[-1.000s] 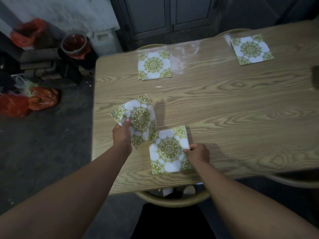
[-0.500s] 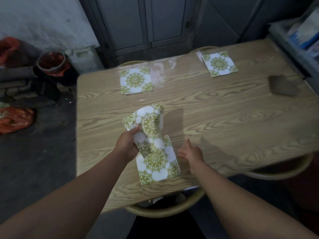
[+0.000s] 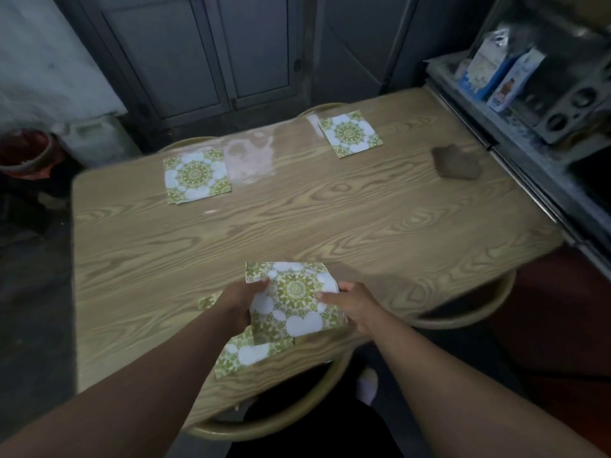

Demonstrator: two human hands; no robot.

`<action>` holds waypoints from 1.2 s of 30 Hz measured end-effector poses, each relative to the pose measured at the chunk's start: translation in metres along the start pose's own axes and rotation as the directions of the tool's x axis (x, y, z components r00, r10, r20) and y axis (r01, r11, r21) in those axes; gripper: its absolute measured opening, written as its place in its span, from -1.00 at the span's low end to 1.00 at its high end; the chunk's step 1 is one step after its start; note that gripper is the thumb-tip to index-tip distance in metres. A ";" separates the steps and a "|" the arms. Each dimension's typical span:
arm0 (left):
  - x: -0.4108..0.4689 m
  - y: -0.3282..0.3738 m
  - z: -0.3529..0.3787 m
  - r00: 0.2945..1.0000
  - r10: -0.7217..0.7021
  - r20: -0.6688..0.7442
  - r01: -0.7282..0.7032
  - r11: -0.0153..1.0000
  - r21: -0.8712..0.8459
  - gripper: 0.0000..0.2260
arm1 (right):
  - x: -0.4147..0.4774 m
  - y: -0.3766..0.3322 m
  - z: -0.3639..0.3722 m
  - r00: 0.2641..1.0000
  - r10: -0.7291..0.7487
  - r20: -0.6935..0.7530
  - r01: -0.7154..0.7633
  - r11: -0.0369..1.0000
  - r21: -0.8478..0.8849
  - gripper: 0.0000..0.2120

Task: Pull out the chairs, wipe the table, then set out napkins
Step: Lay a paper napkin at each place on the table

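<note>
Four green-and-white patterned napkins, all on or over the wood-grain table (image 3: 363, 226). Both hands are on the same one: the left hand (image 3: 239, 304) has its fingers curled round the left edge of the held napkin (image 3: 294, 297), and the right hand (image 3: 352, 300) pinches its right edge with the thumb on top. That one sits over the near edge of the table, roughly midway along, and I honestly can't tell if it's touching the wood or lifted just off it. Poking out from under it, right at the near edge, is the near napkin (image 3: 246, 353), lying flat and a bit askew, partly covered by the held one and the left wrist. Two more lie flat along the far edge: the far-left napkin (image 3: 196, 175) toward the far left corner and the far-right napkin (image 3: 350, 133) further along, well apart, with a shiny patch of glare between them. A crumpled brown cloth (image 3: 458, 162) rests near the right edge, just beside the far-right napkin. The near chair (image 3: 231, 434) curves out from under the near edge by the person, and the right chair (image 3: 463, 317) shows at the near right corner. Off the right edge there's a grey counter with a couple of cartons (image 3: 489, 72), and a red bucket (image 3: 24, 150) sits on the floor past the far left corner
</note>
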State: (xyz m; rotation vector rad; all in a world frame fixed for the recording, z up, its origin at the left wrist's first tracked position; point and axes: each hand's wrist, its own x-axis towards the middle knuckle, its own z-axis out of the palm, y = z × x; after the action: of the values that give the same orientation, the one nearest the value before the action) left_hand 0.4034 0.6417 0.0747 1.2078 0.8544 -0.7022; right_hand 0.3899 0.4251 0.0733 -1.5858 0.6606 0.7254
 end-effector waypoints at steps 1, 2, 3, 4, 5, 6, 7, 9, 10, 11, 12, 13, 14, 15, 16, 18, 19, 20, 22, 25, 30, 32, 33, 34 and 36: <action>0.001 -0.001 0.007 1.000 -0.018 -0.004 0.018 1.000 -0.001 -0.85 | 0.001 0.000 -0.007 1.000 -0.012 0.016 0.012 1.000 -0.013 -0.62; 0.003 -0.003 0.018 0.999 -0.039 -0.008 0.039 0.999 -0.001 -0.87 | 0.001 0.002 -0.018 1.000 -0.012 0.026 0.013 0.999 -0.040 -0.63; 0.005 -0.006 0.031 0.998 -0.054 -0.017 0.054 0.999 0.006 -0.88 | 0.003 0.003 -0.030 1.000 -0.009 0.024 0.011 0.997 -0.081 -0.64; 0.007 -0.009 0.042 0.998 -0.057 -0.027 0.057 0.998 0.006 -0.88 | 0.004 0.005 -0.041 1.000 -0.001 0.022 0.004 0.993 -0.121 -0.66; 0.010 -0.011 0.057 0.998 -0.054 -0.031 0.054 0.999 0.003 -0.87 | 0.006 0.005 -0.054 1.000 0.009 0.014 -0.007 0.988 -0.154 -0.67; 0.013 -0.014 0.069 0.998 -0.056 -0.027 0.056 0.998 -0.005 -0.84 | 0.009 0.007 -0.067 1.000 0.022 0.001 -0.022 0.984 -0.178 -0.68; 0.015 -0.017 0.082 0.998 -0.058 -0.020 0.058 0.998 -0.003 -0.81 | 0.014 0.009 -0.079 0.999 0.032 -0.016 -0.035 0.981 -0.189 -0.69; 0.022 -0.023 0.114 0.998 -0.064 -0.002 0.064 0.998 -0.021 -0.75 | 0.024 0.009 -0.110 0.997 0.066 -0.027 -0.070 0.977 -0.202 -0.68; 0.025 -0.026 0.133 0.998 -0.066 -0.003 0.066 0.997 -0.036 -0.75 | 0.029 0.008 -0.130 0.996 0.084 -0.026 -0.088 0.974 -0.207 -0.67; 0.027 -0.027 0.149 0.998 -0.069 -0.007 0.068 0.996 -0.055 -0.75 | 0.034 0.005 -0.147 0.996 0.086 -0.020 -0.089 0.973 -0.213 -0.68; 0.029 -0.029 0.166 0.997 -0.074 -0.006 0.073 0.994 -0.076 -0.75 | 0.037 0.002 -0.164 0.996 0.092 -0.014 -0.093 0.970 -0.223 -0.69; 0.035 -0.030 0.187 0.997 -0.074 -0.005 0.073 0.993 -0.093 -0.74 | 0.041 -0.001 -0.186 0.996 0.091 -0.007 -0.090 0.969 -0.229 -0.71; 0.038 -0.032 0.205 0.998 -0.069 -0.014 0.067 0.992 -0.107 -0.74 | 0.045 -0.004 -0.206 0.996 0.093 -0.006 -0.092 0.968 -0.232 -0.71; 0.042 -0.032 0.222 0.998 -0.060 -0.031 0.057 0.993 -0.107 -0.73 | 0.051 -0.005 -0.225 0.996 0.086 -0.020 -0.088 0.971 -0.223 -0.70; 0.046 -0.034 0.242 0.997 -0.063 -0.043 0.058 0.992 -0.109 -0.70 | 0.057 -0.007 -0.245 0.996 0.079 -0.031 -0.084 0.969 -0.233 -0.69; 0.053 -0.034 0.280 0.998 -0.047 -0.042 0.042 0.994 -0.105 -0.65 | 0.069 -0.010 -0.281 0.995 0.075 -0.070 -0.091 0.961 -0.263 -0.70; 0.054 -0.033 0.290 0.998 -0.036 -0.048 0.031 0.995 -0.097 -0.65 | 0.073 -0.010 -0.290 0.994 0.059 -0.088 -0.081 0.959 -0.272 -0.70; 0.054 -0.030 0.306 0.998 -0.019 -0.055 0.014 0.996 -0.089 -0.67 | 0.080 -0.012 -0.304 0.993 0.049 -0.108 -0.077 0.959 -0.272 -0.69; 0.061 -0.024 0.333 0.997 0.026 -0.066 -0.032 0.995 -0.094 -0.72 | 0.090 -0.015 -0.327 0.991 0.005 -0.137 -0.043 0.962 -0.270 -0.67; 0.073 -0.014 0.362 0.993 0.099 -0.060 -0.106 0.987 -0.122 -0.73 | 0.107 -0.019 -0.351 0.981 -0.057 -0.186 0.002 0.959 -0.283 -0.67; 0.093 -0.021 0.383 0.986 0.057 -0.155 -0.059 0.998 -0.008 -0.73 | 0.127 -0.024 -0.373 0.969 -0.095 -0.228 -0.007 0.913 -0.408 -0.66; 0.101 -0.026 0.387 0.972 0.050 -0.229 -0.045 0.999 0.026 -0.67 | 0.132 -0.023 -0.378 0.967 -0.104 -0.231 -0.009 0.896 -0.443 -0.69; 0.106 -0.027 0.388 0.963 0.054 -0.266 -0.044 0.998 0.043 -0.64 | 0.133 -0.022 -0.379 0.966 -0.115 -0.233 -0.006 0.885 -0.465 -0.71; 0.109 -0.029 0.391 0.951 0.065 -0.301 -0.045 0.996 0.073 -0.63 | 0.135 -0.021 -0.379 0.964 -0.124 -0.234 -0.006 0.873 -0.487 -0.73; 0.112 -0.028 0.394 0.927 0.111 -0.358 -0.068 0.989 0.129 -0.65 | 0.137 -0.019 -0.380 0.959 -0.150 -0.238 0.008 0.860 -0.510 -0.76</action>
State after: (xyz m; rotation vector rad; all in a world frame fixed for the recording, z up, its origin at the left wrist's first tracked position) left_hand 0.5095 0.2494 0.0159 1.5001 1.0688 -0.4611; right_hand 0.5257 0.0490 0.0166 -2.2167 0.6248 0.6552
